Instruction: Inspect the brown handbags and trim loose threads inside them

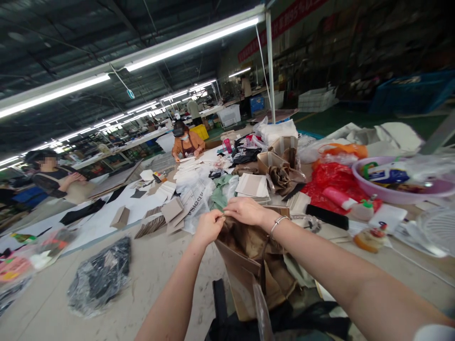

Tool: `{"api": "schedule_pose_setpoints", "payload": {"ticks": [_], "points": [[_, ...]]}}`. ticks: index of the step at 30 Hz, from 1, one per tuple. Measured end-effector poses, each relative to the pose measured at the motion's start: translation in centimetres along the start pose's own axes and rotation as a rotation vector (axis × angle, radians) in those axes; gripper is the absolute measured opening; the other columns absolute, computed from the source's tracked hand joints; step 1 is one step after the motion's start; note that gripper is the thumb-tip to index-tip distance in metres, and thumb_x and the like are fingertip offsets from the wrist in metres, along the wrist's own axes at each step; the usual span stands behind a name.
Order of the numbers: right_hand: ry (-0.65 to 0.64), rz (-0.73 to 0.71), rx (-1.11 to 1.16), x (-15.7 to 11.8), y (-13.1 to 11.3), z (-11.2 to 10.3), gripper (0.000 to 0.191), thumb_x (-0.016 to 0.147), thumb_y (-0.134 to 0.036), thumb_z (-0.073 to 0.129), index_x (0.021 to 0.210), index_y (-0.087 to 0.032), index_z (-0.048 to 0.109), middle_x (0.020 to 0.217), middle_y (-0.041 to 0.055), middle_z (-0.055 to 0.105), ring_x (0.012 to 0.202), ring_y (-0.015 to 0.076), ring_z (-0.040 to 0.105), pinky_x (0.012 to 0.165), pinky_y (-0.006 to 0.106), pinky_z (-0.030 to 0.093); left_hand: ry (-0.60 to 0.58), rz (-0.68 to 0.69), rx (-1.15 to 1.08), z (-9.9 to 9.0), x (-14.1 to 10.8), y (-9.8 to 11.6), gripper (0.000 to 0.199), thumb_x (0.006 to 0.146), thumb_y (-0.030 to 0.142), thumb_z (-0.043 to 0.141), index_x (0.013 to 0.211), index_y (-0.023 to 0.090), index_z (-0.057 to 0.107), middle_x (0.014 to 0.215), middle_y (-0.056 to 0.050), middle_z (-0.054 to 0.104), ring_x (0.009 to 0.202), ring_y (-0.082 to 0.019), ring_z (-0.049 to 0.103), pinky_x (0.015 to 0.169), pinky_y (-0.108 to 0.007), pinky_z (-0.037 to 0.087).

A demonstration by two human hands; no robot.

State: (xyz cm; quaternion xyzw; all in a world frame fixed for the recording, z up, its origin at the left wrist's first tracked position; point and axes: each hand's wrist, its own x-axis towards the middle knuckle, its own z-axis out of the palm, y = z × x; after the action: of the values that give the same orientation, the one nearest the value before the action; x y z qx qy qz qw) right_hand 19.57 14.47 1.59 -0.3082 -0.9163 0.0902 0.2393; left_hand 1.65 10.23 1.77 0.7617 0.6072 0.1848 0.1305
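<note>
Left hand (pixel 210 227), right hand (pixel 245 211), fingers bent, meeting at one tan box (pixel 239 284), grips indeterminable, one lilac basin (pixel 401 193) right of box.

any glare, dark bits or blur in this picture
Head view, top: glare from the long white tube light; head view, upper right: shadow around the red lettered banner; head view, right: round white slotted plastic basket smeared; head view, centre: bare left hand and bare right hand clearer.
</note>
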Motion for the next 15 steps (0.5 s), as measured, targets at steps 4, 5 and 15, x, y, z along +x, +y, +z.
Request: {"api": "schedule_pose_setpoints", "payload": {"ticks": [4, 5, 15], "points": [[-0.024, -0.024, -0.031, 0.3, -0.6, -0.6, 0.033, 0.087, -0.040, 0.046, 0.108, -0.019, 0.061, 0.093, 0.0067, 0.063, 0.084, 0.0172, 0.057, 0.071, 0.027, 0.039, 0.013, 0.000, -0.005, -0.3, -0.5, -0.1, 0.018, 0.078, 0.022, 0.047, 0.077, 0.016, 0.064, 0.065, 0.000, 0.061, 0.062, -0.012, 0.052, 0.059, -0.022, 0.036], [-0.047, -0.026, -0.071, 0.4, -0.8, -0.5, 0.028, 0.085, -0.037, 0.049, 0.099, -0.018, 0.064, 0.089, 0.0065, 0.063, 0.083, 0.0176, 0.057, 0.070, 0.027, 0.039, 0.012, 0.005, -0.026, -0.4, -0.6, -0.2, 0.019, 0.078, 0.023, 0.047, 0.079, 0.016, 0.065, 0.068, 0.000, 0.062, 0.064, -0.012, 0.054, 0.060, -0.022, 0.037], [-0.078, 0.025, -0.202, 1.2, -2.2, 0.1, 0.018, 0.080, -0.025, 0.051, 0.081, -0.019, 0.068, 0.084, 0.0068, 0.065, 0.080, 0.0188, 0.058, 0.067, 0.026, 0.039, 0.019, -0.034, -0.342, 0.0, -0.7, -1.5, 0.048, 0.065, 0.021, 0.067, 0.112, 0.016, 0.058, 0.111, -0.007, 0.063, 0.099, -0.018, 0.058, 0.089, -0.029, 0.043]]}}
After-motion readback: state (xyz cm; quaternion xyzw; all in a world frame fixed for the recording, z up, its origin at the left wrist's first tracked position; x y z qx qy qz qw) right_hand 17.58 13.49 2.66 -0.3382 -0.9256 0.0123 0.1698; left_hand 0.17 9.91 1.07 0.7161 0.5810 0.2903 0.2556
